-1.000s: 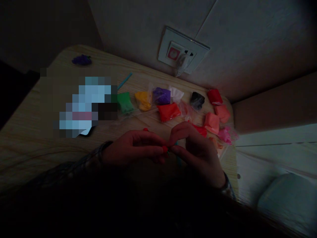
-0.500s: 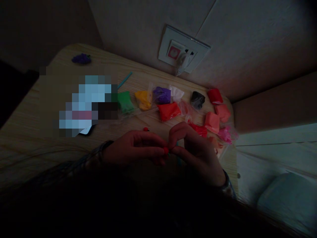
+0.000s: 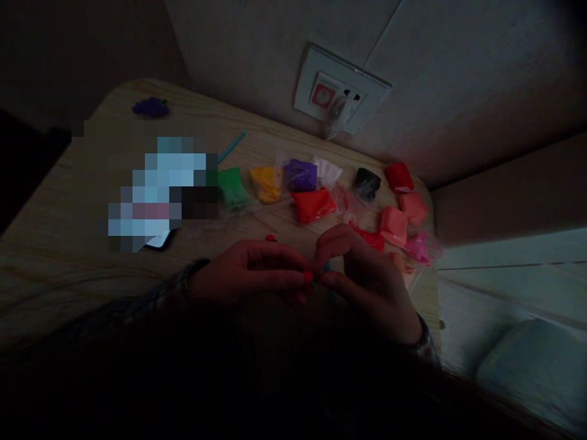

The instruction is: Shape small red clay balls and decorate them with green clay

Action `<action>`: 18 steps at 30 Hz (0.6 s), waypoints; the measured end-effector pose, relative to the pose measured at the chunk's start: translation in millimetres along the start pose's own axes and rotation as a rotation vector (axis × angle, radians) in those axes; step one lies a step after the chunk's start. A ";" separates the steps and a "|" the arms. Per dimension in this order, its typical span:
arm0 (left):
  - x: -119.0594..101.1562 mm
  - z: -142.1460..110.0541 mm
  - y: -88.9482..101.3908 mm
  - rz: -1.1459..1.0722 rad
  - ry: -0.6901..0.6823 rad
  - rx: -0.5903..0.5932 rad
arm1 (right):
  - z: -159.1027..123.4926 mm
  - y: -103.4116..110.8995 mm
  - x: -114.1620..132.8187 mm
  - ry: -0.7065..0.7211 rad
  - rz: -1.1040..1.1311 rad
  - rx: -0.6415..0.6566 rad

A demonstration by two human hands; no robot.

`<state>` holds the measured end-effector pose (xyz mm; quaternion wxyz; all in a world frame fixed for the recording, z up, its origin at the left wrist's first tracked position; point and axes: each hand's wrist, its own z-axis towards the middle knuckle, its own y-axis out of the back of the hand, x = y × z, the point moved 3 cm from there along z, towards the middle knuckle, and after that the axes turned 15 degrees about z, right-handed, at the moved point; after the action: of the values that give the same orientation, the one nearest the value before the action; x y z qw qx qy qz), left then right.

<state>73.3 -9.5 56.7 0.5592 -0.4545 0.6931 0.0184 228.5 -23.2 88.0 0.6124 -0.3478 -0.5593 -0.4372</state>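
Observation:
My left hand [image 3: 250,272] and my right hand [image 3: 367,278] meet fingertip to fingertip above the wooden table [image 3: 59,244]. Both pinch a small red piece of clay [image 3: 307,278] between thumbs and forefingers. A thin teal stick [image 3: 329,269] shows by my right hand's fingers; I cannot tell how it is held. A tiny red clay bit [image 3: 270,238] lies on the table just beyond my left hand. The scene is very dark.
Several small bags of clay lie in a row beyond my hands: green [image 3: 232,187], yellow [image 3: 266,183], purple [image 3: 300,175], red [image 3: 314,205], black [image 3: 367,183], pink [image 3: 392,225]. A teal stick [image 3: 230,147] and a purple clay lump [image 3: 150,107] lie farther off. A wall socket [image 3: 340,91] is behind.
Almost nothing has moved. My fingertips have shifted slightly around the red piece, and the view has drifted a little.

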 end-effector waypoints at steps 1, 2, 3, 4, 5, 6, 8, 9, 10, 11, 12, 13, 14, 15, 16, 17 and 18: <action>-0.4 -0.1 -0.4 -0.005 0.001 0.004 | 0.0 0.0 0.0 0.005 -0.001 0.005; -0.8 -0.2 -0.8 -0.009 0.001 0.009 | 0.0 -0.1 -0.2 0.010 0.002 0.009; -1.1 -0.2 -1.1 -0.012 0.004 0.012 | -0.1 -0.1 -0.4 0.013 0.007 0.008; -1.2 -0.2 -1.3 -0.013 0.009 0.014 | -0.2 0.0 -0.7 0.011 0.010 0.005; -1.1 -0.2 -1.5 -0.017 0.014 0.015 | -0.4 0.0 -1.0 0.008 0.013 0.003; -0.9 0.0 -1.5 -0.020 0.018 0.016 | -0.6 0.1 -1.2 0.005 0.017 0.000; -0.4 0.3 -1.3 -0.030 0.019 0.017 | -1.0 0.1 -1.1 0.009 0.019 -0.001; -0.1 0.5 -1.1 -0.035 0.017 0.017 | -1.0 0.1 -0.8 0.013 0.019 0.000; 0.3 0.7 -1.0 -0.039 0.013 0.018 | -1.0 0.0 -0.4 0.016 0.018 0.003; 0.8 0.8 -0.9 -0.042 0.011 0.020 | -0.9 -0.2 -0.1 0.017 0.016 0.003; 1.4 0.9 -0.9 -0.043 0.013 0.020 | -0.7 -0.4 0.2 0.016 0.013 0.003; 1.9 0.9 -0.9 -0.043 0.014 0.019 | -0.6 -0.7 0.4 0.015 0.009 0.002; 2.3 0.9 -0.9 -0.045 0.012 0.017 | -0.5 -1.0 0.7 0.016 0.003 -0.002; 2.6 1.0 -0.9 -0.047 0.009 0.014 | -0.4 -1.3 1.0 0.018 -0.005 -0.006; 2.8 1.0 -0.9 -0.048 0.006 0.014 | -0.4 -1.6 1.4 0.022 -0.013 -0.010; 2.9 1.1 -1.0 -0.050 0.002 0.015 | -0.5 -1.7 1.8 0.028 -0.021 -0.014; 2.9 1.2 -1.0 -0.051 -0.001 0.019 | -0.7 -1.7 2.0 0.031 -0.026 -0.017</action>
<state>75.0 -11.2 54.4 0.5641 -0.4668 0.6811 -0.0022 227.2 -24.7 89.9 0.6123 -0.3390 -0.5505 -0.4552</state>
